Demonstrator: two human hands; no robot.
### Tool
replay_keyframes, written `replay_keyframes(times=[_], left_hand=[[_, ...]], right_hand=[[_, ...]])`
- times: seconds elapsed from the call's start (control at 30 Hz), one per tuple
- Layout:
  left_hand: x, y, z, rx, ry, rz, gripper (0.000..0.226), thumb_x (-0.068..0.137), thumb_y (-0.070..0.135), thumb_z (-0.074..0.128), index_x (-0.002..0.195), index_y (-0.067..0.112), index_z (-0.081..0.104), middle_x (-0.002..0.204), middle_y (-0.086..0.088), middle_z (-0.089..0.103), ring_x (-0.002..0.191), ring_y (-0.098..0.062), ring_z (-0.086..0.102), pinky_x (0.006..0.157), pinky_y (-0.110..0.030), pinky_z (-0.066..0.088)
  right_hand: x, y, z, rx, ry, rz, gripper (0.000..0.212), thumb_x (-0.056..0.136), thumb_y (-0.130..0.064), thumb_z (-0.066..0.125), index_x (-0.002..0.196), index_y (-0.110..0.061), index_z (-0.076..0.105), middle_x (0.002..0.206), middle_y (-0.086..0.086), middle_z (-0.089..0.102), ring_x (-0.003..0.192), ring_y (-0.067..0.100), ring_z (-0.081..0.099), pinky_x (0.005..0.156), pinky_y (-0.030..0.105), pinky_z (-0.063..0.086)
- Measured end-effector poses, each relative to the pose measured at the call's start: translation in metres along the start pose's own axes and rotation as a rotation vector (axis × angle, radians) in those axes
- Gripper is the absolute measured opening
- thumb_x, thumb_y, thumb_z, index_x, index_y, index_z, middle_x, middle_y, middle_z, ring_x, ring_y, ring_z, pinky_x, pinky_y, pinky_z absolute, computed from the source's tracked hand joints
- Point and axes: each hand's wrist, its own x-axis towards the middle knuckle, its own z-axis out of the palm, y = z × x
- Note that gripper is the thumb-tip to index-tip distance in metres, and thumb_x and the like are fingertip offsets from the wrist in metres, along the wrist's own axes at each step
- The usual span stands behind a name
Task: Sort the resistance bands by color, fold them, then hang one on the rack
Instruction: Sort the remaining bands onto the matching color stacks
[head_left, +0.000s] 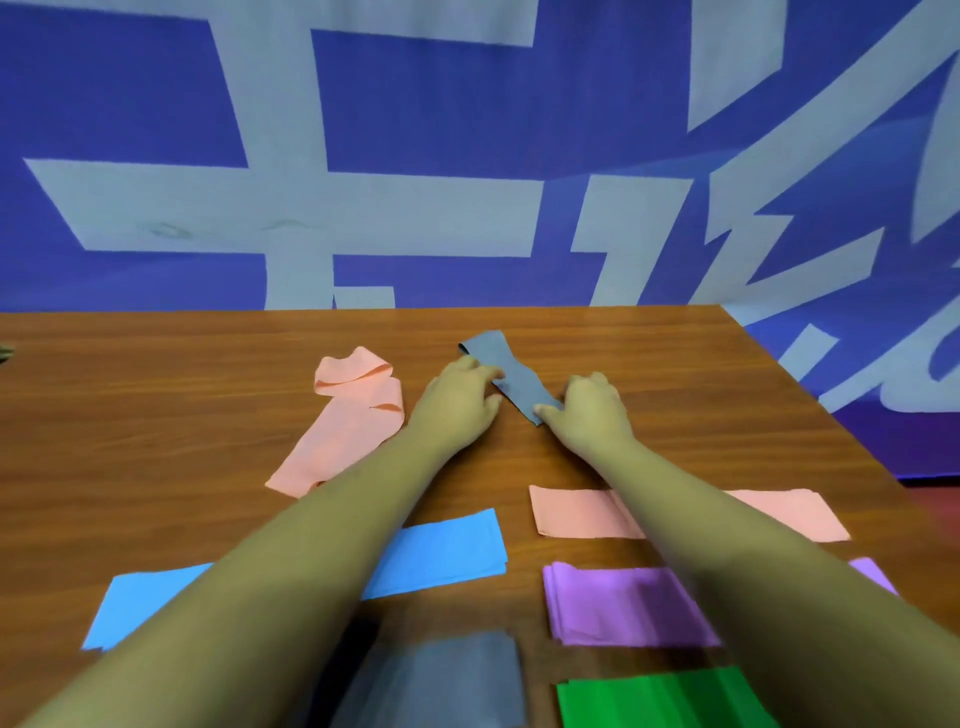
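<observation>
Brown wood-grain laminate forms the table (156, 415), and toward its far middle lies a narrow grey elastic resistance band (506, 366). The band runs slantwise from its far end, which curls up a little, to a near end on the person's right. It sits between the two hands and touches both.

The left hand (457, 402) lies palm down against the strip's left edge, about halfway along, with its fingers curled onto the material. The right hand (589, 413) is at the near end, thumb and fingers pinched on the corner. Both forearms stretch forward from the bottom of the view and converge on the strip, wrists low over the wood, the hands just apart with the band spanning the gap.

Left of the left hand lies a loose salmon-pink elastic band (348, 426), its far end looped over itself. Nearer the person are the folded pieces: a flat bright blue folded band (447, 551) under the left forearm, a salmon-pink folded rectangle (574, 512) and a purple folded band (613, 608) under the right forearm, a grey folded stack (441, 675) and a green folded band (649, 696) at the bottom edge. Behind the table hangs a blue banner with pale lettering (363, 208).
</observation>
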Motion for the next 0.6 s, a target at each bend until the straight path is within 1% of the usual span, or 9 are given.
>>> replay_keyframes(times=[0.1,0.2,0.27,0.3,0.37,0.4,0.47,0.53,0.6], left_hand=[[0.021,-0.005,0.017,0.008,-0.025,0.009,0.041,0.097,0.032,0.051,0.137,0.026,0.053,0.124,-0.008,0.055,0.122,-0.028,0.048,0.104,-0.044,0.040],[0.026,-0.008,0.023,-0.025,-0.008,0.015,0.050,0.098,0.035,0.051,0.146,0.034,0.040,0.118,-0.011,0.052,0.117,-0.030,0.047,0.104,-0.044,0.038],[0.022,-0.007,0.019,-0.076,-0.029,0.049,0.060,0.097,0.034,0.053,0.150,0.042,0.027,0.109,-0.009,0.046,0.110,-0.028,0.045,0.105,-0.042,0.036],[0.018,-0.005,0.015,-0.106,-0.027,0.069,0.060,0.097,0.031,0.055,0.149,0.044,0.029,0.106,-0.006,0.042,0.108,-0.026,0.042,0.106,-0.040,0.034],[0.010,0.001,0.001,-0.181,0.037,0.103,0.046,0.094,0.027,0.061,0.138,0.037,0.051,0.105,-0.002,0.036,0.107,-0.021,0.036,0.105,-0.035,0.031],[0.004,0.007,-0.009,-0.227,0.091,0.113,0.036,0.092,0.027,0.065,0.127,0.031,0.060,0.106,0.000,0.035,0.108,-0.019,0.035,0.102,-0.031,0.030],[-0.010,0.021,-0.034,-0.301,0.185,0.132,0.023,0.086,0.027,0.072,0.108,0.025,0.066,0.110,0.001,0.037,0.112,-0.016,0.035,0.098,-0.022,0.028],[-0.026,0.036,-0.062,-0.342,0.218,0.175,0.020,0.084,0.025,0.075,0.101,0.022,0.064,0.114,0.003,0.044,0.114,-0.014,0.039,0.098,-0.016,0.028],[-0.045,0.053,-0.087,-0.391,0.209,0.210,0.017,0.085,0.024,0.073,0.097,0.025,0.061,0.111,0.004,0.055,0.109,-0.009,0.049,0.098,-0.019,0.035]], right_hand=[[0.014,0.001,0.009,0.110,-0.008,0.045,0.014,0.083,-0.036,0.070,0.081,-0.026,0.060,0.114,0.007,0.064,0.112,0.031,0.057,0.097,0.042,0.045],[0.018,0.005,0.006,0.270,0.006,0.008,0.026,0.083,-0.020,0.068,0.064,-0.025,0.052,0.086,0.004,0.068,0.090,0.028,0.064,0.080,0.036,0.050],[0.009,0.001,-0.008,0.343,0.032,-0.114,0.021,0.084,-0.016,0.068,0.069,-0.022,0.054,0.072,-0.003,0.061,0.076,0.023,0.061,0.068,0.031,0.046],[0.003,-0.002,-0.019,0.349,0.044,-0.202,0.017,0.085,-0.015,0.067,0.074,-0.021,0.056,0.070,-0.007,0.058,0.071,0.019,0.058,0.066,0.030,0.044],[-0.014,-0.013,-0.046,0.360,0.035,-0.374,0.008,0.086,-0.013,0.063,0.083,-0.017,0.057,0.072,-0.010,0.055,0.066,0.010,0.051,0.064,0.029,0.039],[-0.023,-0.017,-0.060,0.365,0.031,-0.441,0.006,0.087,-0.012,0.062,0.086,-0.016,0.057,0.075,-0.010,0.056,0.067,0.007,0.050,0.064,0.028,0.038],[-0.040,-0.025,-0.090,0.391,0.060,-0.514,0.006,0.087,-0.012,0.061,0.087,-0.016,0.058,0.081,-0.008,0.061,0.074,0.010,0.055,0.069,0.030,0.044],[-0.057,-0.030,-0.117,0.433,0.119,-0.541,0.007,0.086,-0.011,0.063,0.087,-0.017,0.060,0.083,-0.007,0.064,0.079,0.014,0.059,0.075,0.033,0.049],[-0.076,-0.036,-0.140,0.490,0.174,-0.564,0.007,0.085,-0.010,0.063,0.086,-0.017,0.063,0.082,-0.006,0.066,0.081,0.015,0.062,0.079,0.036,0.052]])
